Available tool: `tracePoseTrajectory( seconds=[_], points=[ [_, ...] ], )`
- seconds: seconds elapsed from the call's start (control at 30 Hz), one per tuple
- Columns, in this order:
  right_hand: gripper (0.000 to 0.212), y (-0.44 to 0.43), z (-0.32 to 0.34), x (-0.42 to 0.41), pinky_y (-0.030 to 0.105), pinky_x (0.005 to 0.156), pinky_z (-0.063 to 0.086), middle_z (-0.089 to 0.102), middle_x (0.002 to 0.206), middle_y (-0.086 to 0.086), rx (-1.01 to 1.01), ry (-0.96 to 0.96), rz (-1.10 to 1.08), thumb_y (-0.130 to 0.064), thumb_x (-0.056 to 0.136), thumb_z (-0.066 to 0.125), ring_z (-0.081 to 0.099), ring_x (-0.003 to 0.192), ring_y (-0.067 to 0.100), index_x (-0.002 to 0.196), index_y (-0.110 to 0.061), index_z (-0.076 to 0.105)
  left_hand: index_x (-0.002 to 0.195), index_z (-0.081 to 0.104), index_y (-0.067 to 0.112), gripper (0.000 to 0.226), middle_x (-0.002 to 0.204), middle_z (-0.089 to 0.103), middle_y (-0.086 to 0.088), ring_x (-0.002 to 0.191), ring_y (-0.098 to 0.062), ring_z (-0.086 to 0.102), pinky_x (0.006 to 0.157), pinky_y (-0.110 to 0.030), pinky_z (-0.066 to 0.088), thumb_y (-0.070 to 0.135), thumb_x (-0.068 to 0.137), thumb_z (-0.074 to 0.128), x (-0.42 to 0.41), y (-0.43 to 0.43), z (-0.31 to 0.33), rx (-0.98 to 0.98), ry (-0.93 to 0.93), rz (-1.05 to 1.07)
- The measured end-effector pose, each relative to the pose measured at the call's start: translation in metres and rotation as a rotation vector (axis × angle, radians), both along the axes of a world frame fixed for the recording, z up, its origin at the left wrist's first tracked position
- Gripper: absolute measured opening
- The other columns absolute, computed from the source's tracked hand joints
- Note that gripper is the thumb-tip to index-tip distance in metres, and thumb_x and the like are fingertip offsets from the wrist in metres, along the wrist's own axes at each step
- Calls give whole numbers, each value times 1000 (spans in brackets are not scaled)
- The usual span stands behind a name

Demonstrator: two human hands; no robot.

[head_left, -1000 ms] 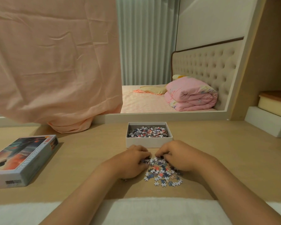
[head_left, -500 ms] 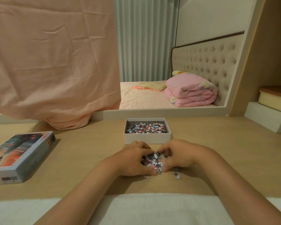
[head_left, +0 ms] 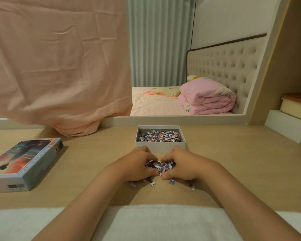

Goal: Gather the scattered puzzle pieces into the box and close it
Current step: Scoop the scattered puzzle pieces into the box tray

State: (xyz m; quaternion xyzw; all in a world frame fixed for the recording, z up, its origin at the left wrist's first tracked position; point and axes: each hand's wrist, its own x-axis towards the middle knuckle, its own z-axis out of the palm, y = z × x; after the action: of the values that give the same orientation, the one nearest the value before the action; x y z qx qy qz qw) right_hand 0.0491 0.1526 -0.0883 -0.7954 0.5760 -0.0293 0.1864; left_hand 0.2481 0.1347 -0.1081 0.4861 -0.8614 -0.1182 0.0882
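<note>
Left grip: the bare left grip (head_left: 140,164) rests on the bench, fingers curled round the left side of the heap of puzzle pieces (head_left: 161,166), thumb at the near side.
Right grip: the right grip (head_left: 182,165) mirrors it, fingers curled round the right side of the heap; the two thumbs nearly meet at the near edge.
Heap: cupped between both grips, lying on the bench just near of the box.
Stray pieces (head_left: 152,184): a few lie loose on the bench by the near edges of both grips, one farther right.
Box (head_left: 161,148): white, open, just beyond the fingertips, with a layer of pieces inside (head_left: 159,136).
Lid (head_left: 25,162): printed top up, on the bench well apart to the left.
Bench (head_left: 94,171): pale wood grain, matte, wide from left to right.
Near edge: a white fluffy cloth (head_left: 163,223) lies under both forearms.
Far left: a peach sheet (head_left: 59,66) hangs down, its bottom bunched on the bench.
Far middle: inside a white frame (head_left: 181,119), a bed (head_left: 155,105) with a folded pink quilt (head_left: 207,100), a tufted headboard (head_left: 224,66) and pale green curtains (head_left: 160,40).
Far right: a white block (head_left: 288,129) on the bench, a yellowish pad (head_left: 295,106) above it.
</note>
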Motion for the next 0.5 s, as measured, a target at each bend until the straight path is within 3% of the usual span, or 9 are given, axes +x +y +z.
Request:
tracePoseTrajectory(
  seconds=[0.13,0.3,0.4,0.5],
  points=[
    [44,-2,0,7,29,90,51,65,118,-3,-38,-87,-13,-39,83,77,61,104,14,124,-27,67,116,68,29,35,107,56,7,93,-9,54,80,-21,42,43,85,70,-4,-2,1,-58,71,-11],
    [25,-9,-4,14,17,62,44,63,85,-13,-89,-202,-87,-29,81,81,59,71,3,104,-23,74,109,69,25,29,100,62,9,82,-7,58,72,-19,46,30,82,76,-5,-6,-3,-80,215,35],
    [21,-12,-6,15,26,57,56,71,88,-4,-16,-376,-165,-19,82,80,67,56,14,102,-17,74,101,70,23,23,97,66,8,76,-6,59,67,-17,47,21,79,78,-5,-9,-5,-59,356,76],
    [18,-18,3,14,33,55,59,74,85,8,-4,-507,-203,-13,83,79,69,54,21,100,-12,73,95,69,24,20,87,66,7,68,-6,58,62,-19,48,21,78,79,-6,-16,1,-24,464,118]
  ],
)
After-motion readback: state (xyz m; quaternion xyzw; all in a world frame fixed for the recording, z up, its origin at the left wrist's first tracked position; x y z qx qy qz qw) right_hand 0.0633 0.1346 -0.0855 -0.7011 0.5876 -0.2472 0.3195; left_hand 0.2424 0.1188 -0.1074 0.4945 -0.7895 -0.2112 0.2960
